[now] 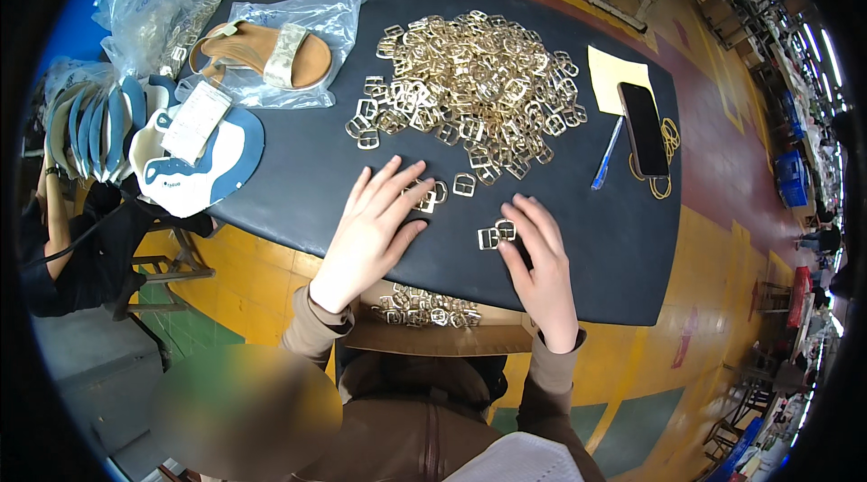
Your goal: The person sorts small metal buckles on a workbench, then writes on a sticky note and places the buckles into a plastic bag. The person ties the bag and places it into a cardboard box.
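A large heap of gold-coloured metal buckles (483,75) lies on the dark tabletop in front of me. My left hand (372,215) rests palm down with its fingers spread, next to a few loose buckles (424,199) partly covered by the fingertips. One single buckle (464,185) lies between that hand and the heap. On the right, my right hand (544,261) has thumb and forefinger at opposite edges of a buckle (506,230). Another, squarish buckle (489,238) lies right beside it. More buckles (429,308) sit in an open cardboard box (442,337) below the table's near edge.
A tan sandal (262,56) lies on a clear plastic bag at the far left, near blue-and-white shoe parts (203,161). At right are a phone (643,130), yellow paper (619,77), a blue pen (608,154) and yellow cord (669,139). Another person (81,238) sits at left.
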`<state>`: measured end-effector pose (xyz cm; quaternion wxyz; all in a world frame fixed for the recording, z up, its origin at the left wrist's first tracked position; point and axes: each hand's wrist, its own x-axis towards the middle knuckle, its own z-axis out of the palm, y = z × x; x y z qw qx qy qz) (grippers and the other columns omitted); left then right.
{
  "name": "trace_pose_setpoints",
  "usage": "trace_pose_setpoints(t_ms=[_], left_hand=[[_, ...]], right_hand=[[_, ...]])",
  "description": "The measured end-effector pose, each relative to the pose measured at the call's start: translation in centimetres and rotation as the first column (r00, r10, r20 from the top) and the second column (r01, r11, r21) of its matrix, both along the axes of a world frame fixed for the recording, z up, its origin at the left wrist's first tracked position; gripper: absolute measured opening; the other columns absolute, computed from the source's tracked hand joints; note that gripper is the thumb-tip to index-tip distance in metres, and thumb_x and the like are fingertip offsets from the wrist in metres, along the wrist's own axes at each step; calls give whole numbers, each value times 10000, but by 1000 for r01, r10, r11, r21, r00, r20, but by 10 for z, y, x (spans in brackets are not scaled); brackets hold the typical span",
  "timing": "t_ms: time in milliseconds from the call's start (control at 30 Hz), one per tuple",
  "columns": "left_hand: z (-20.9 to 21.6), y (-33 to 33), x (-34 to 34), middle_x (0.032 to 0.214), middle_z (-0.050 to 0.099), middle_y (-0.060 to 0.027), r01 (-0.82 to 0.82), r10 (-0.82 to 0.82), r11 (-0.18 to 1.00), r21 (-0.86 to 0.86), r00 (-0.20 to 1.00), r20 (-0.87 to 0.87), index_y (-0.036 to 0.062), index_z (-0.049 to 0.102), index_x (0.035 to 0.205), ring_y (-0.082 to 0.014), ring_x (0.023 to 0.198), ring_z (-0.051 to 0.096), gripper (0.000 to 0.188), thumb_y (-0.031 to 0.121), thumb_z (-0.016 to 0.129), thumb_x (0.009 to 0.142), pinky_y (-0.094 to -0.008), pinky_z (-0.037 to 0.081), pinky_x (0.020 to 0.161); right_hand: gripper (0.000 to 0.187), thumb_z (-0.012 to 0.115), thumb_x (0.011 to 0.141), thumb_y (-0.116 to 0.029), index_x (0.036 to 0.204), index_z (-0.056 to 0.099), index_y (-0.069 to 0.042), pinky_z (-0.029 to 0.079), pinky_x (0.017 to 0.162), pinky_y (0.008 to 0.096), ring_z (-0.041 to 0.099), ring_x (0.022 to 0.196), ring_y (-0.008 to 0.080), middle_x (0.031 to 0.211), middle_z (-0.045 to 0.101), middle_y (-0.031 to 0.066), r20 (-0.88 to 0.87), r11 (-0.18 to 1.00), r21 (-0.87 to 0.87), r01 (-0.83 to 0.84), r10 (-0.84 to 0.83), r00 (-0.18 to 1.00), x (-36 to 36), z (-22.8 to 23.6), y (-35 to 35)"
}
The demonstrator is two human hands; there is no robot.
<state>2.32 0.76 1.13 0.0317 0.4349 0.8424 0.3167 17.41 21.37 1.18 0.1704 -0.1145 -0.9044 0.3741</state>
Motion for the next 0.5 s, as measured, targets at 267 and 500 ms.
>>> trace_pose_setpoints(t_ms=[267,500], left_hand=[[-7,-10,-22,1318,665,-60,103,-103,994,29,994,31,99,724,1144,-292,1351,561,243,80,713,902,-521,337,1208],[-7,-22,-24,1279,676,-101,111,-130,985,132,981,145,56,727,1058,-295,1284,610,191,0,677,882,-509,374,1195]], right_hand=[[478,656,998,-283,1426,597,-78,395,1176,478,488,1436,305,1554,522,97,173,865,125,-485,463,869,13,-6,-32],[412,674,985,-183,1377,645,-59,400,1172,466,487,1436,315,1531,547,100,56,806,-123,-579,588,807,15,4,-34]])
